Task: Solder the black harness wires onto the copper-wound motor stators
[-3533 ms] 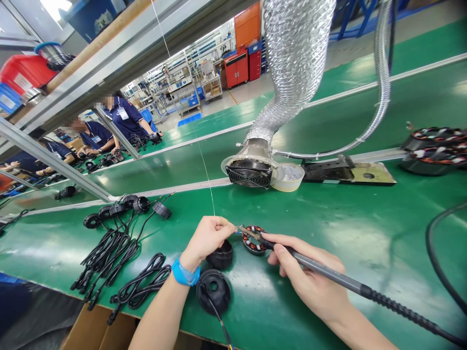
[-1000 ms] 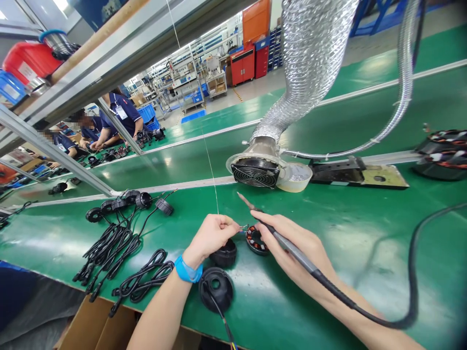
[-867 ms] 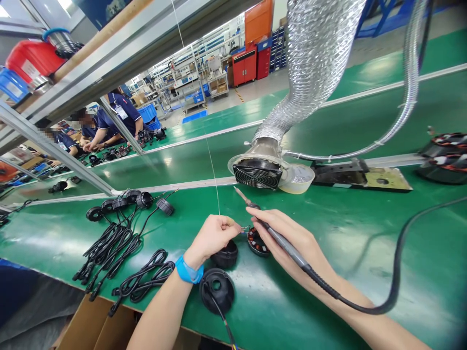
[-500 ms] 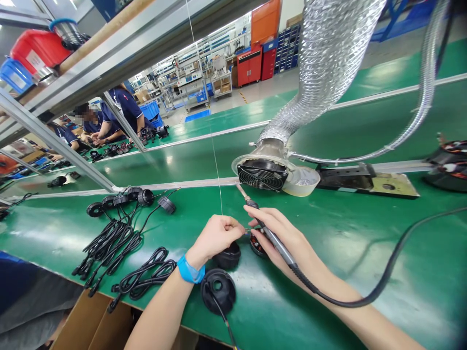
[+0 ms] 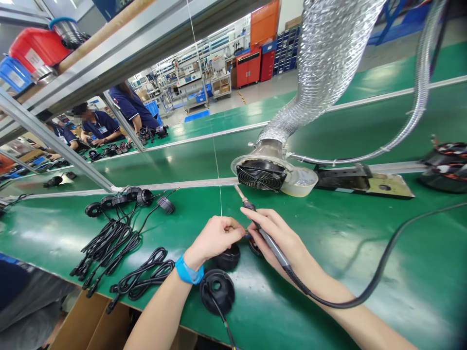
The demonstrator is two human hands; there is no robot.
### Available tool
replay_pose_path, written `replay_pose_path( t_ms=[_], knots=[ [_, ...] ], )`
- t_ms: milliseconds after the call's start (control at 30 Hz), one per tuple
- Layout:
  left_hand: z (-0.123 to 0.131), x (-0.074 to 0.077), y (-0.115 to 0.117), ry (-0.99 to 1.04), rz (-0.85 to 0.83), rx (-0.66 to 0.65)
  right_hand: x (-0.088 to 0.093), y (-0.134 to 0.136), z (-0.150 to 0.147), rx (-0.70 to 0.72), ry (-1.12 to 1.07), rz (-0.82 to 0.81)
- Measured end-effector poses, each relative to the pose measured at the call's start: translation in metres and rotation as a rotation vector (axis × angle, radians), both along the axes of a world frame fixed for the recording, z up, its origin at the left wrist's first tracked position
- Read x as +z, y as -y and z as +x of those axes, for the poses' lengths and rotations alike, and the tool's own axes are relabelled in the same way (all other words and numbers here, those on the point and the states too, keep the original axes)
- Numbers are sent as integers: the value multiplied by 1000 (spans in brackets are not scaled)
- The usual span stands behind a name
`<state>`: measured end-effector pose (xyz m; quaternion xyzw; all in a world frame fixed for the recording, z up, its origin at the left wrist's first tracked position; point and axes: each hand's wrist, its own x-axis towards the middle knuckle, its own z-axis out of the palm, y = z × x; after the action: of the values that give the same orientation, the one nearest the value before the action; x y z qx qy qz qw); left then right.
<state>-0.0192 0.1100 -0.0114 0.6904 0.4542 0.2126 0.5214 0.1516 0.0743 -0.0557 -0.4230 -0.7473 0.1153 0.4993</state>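
Observation:
My left hand (image 5: 217,238) pinches a thin wire lead (image 5: 245,231) just above a copper-wound motor stator (image 5: 255,248), which my right hand mostly hides. My right hand (image 5: 277,238) grips a grey soldering iron (image 5: 268,241) like a pen, with its tip (image 5: 237,189) pointing up and away, off the stator. A black motor housing (image 5: 228,257) stands beside my left fingers. Below it lies a round black cap (image 5: 216,291) with a cable. A blue wristband (image 5: 188,271) circles my left wrist.
Coiled black cables (image 5: 109,248) with round connectors (image 5: 138,197) lie left on the green bench (image 5: 346,243). Ahead stand a fume extractor (image 5: 260,175) with silver ducting, a tape roll (image 5: 299,182) and stacked stators (image 5: 445,167). Co-workers (image 5: 98,126) sit far left.
The soldering iron has swung from the stator to point up and away. My right hand has moved over the stator and covers most of it. My left hand has barely moved.

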Motion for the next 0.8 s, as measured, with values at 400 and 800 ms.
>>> replay_pose_path(
  t_ms=[400,800],
  knots=[
    [1,0,-5,-4,-63,69,3,9,0,-57,-43,22],
    [-1,1,-5,-62,-119,70,14,46,23,-417,-166,98]
  ],
)
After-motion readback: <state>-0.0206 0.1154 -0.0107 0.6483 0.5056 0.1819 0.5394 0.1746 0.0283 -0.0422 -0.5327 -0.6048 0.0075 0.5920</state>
